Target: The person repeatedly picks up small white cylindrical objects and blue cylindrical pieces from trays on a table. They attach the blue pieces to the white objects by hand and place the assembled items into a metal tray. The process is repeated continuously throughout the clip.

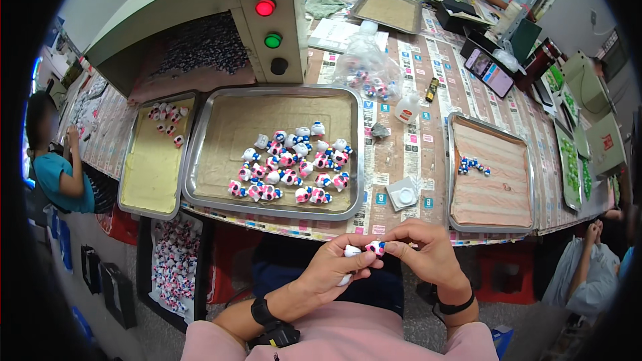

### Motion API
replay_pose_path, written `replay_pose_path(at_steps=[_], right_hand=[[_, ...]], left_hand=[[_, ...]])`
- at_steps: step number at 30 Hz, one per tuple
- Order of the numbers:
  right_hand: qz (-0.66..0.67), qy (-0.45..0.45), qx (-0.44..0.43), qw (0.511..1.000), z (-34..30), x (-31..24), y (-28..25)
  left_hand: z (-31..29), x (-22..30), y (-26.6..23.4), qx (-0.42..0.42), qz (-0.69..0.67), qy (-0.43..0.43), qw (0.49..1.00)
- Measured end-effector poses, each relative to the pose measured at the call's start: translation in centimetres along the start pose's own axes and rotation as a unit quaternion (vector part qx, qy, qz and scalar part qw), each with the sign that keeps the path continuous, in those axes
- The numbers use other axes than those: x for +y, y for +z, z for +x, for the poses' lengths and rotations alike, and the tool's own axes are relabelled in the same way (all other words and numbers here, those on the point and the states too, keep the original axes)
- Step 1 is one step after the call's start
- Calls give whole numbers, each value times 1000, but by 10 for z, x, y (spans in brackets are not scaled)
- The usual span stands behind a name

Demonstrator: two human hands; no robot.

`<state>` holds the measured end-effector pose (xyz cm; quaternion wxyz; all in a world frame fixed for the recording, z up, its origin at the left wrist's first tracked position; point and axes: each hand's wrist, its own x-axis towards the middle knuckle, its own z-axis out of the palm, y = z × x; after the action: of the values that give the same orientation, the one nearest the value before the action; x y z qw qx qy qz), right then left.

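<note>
Just in front of the table edge, my left hand (341, 262) is closed around small white figurine pieces (352, 251); another white piece (344, 280) shows under its fingers. Between the two hands is a small figurine (376, 248) in white, pink and blue. My right hand (425, 251) pinches this figurine at its blue side, while the left thumb and fingertips hold it from the other side. Ahead to the left, a large metal tray (221, 127) holds several similar white, pink and blue figurines (289, 158).
A narrow tray (148, 180) with several figurine heads lies left, beneath a machine (287, 0) with lit buttons. Right, another tray (491, 194) carries small blue pieces (473, 166). A glue bottle (406, 108), a white dish (403, 194) and a phone (489, 72) lie between. Other people sit around.
</note>
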<state>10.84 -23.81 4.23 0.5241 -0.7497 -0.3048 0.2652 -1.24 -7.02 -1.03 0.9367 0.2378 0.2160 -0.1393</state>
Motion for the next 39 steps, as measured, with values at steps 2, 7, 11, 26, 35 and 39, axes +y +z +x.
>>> replay_pose_path(at_steps=[2, 7, 11, 26, 35, 39], right_hand=[[3, -13, -4, 1000, 2, 1, 0], [33, -26, -7, 999, 6, 0, 4], [22, -63, 29, 997, 5, -7, 3], [-10, -10, 232, 973, -29, 32, -71], [-259, 1, 327, 909, -11, 70, -151], [-386, -36, 253, 886, -2, 93, -188]], left_hand=[[-2, 1, 1, 8, 7, 5, 1000], [-5, 10, -4, -9, 11, 35, 999], [-19, 43, -4, 42, 152, 110, 981], [-28, 131, -40, 221, 680, 269, 645], [-16, 166, -75, 172, 719, 336, 583], [-16, 173, -70, 205, 656, 389, 613]])
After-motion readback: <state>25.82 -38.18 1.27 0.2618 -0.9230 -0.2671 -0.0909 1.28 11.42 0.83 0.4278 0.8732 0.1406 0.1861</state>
